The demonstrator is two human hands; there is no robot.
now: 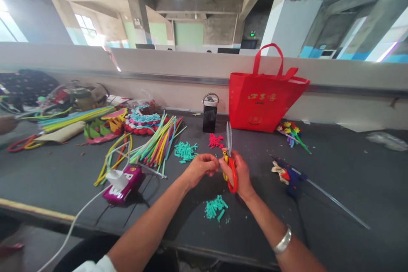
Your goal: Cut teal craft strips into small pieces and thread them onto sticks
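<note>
My right hand (242,175) is closed on a pair of scissors (234,176) with red and yellow handles, the blades pointing up and away from me. Close beside it, my left hand (201,168) is pinched shut; whatever sits between its fingertips is too small to make out. Below the hands lies a pile of short teal cut pieces (215,207). A second teal pile (185,151) is just beyond my left hand, and a little heap of red pieces (216,140) lies past the fingers.
A red tote bag (266,102) and a dark bottle (209,117) stand at the back. Left are fuzzy craft stems (159,144) and a purple power strip (124,185) with a white cord. Right lies a dark blue glue gun (293,178) with a long glue stick (338,204).
</note>
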